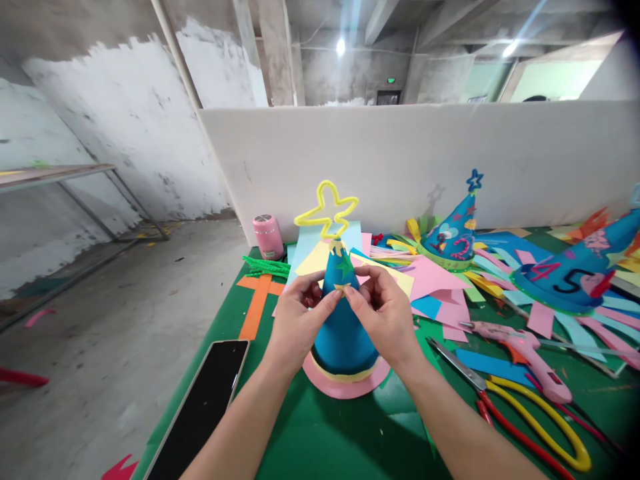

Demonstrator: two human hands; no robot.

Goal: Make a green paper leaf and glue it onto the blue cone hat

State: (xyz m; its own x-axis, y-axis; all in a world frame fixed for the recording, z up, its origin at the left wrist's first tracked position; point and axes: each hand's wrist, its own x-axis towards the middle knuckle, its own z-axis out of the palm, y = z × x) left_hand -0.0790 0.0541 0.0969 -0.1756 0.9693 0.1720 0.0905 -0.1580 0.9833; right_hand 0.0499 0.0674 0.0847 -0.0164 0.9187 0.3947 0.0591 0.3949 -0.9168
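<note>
A blue paper cone hat stands upright in front of me on a round pink brim. At its tip is a star-like outline bent from yellow pipe cleaner, above a dripping yellow cap. A green star sits on the cone's upper front. Just below it, a small yellow paper piece, perhaps a star, lies against the cone. My left hand and my right hand are closed on this piece from either side, thumb tips meeting over it. Both forefingers touch the cone's sides.
Long-bladed scissors and a pink glue gun lie at right. Behind them stand two decorated hats. A phone, orange strips, green pipe cleaners and a pink jar are at left. A white panel rises behind.
</note>
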